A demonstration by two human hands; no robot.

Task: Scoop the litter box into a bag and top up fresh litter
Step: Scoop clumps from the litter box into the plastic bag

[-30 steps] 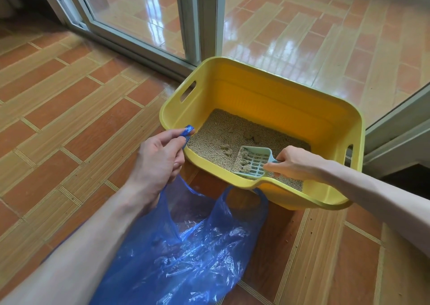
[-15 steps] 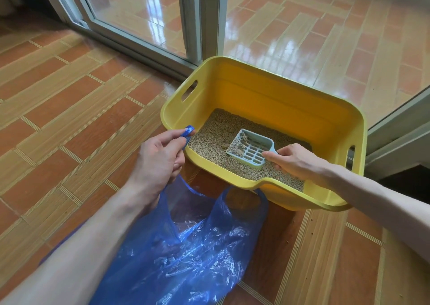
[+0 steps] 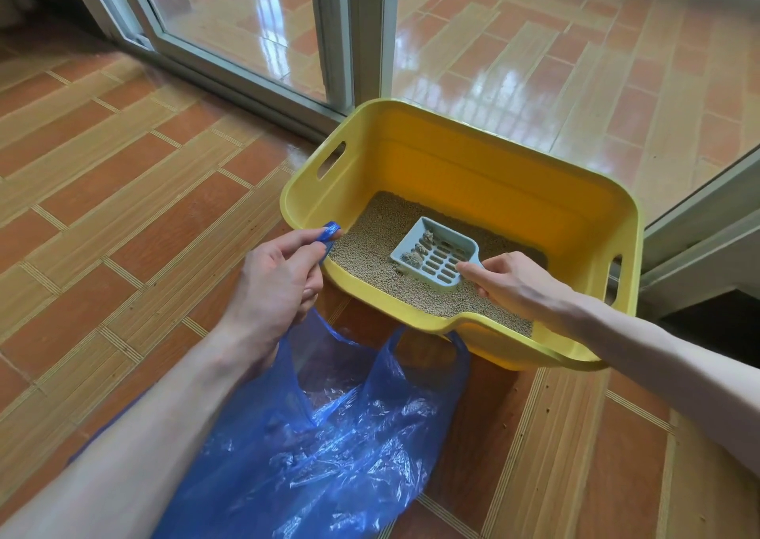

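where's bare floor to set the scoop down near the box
Left of the box, the tiles between it and the door frame are bare. So is the strip below the box's front rim, right of the bag, under the right arm. Directly in front it is crowded: bag, left hand, and right hand with the scoop.

since a second ago the right hand (image 3: 508, 281) lifts the pale blue scoop (image 3: 434, 255) out of the litter (image 3: 370, 238) and carries it from the near edge toward the middle of the yellow box (image 3: 473, 160). loose grains have dropped through its slots, and only a few clumps (image 3: 415, 252) remain at its front end.
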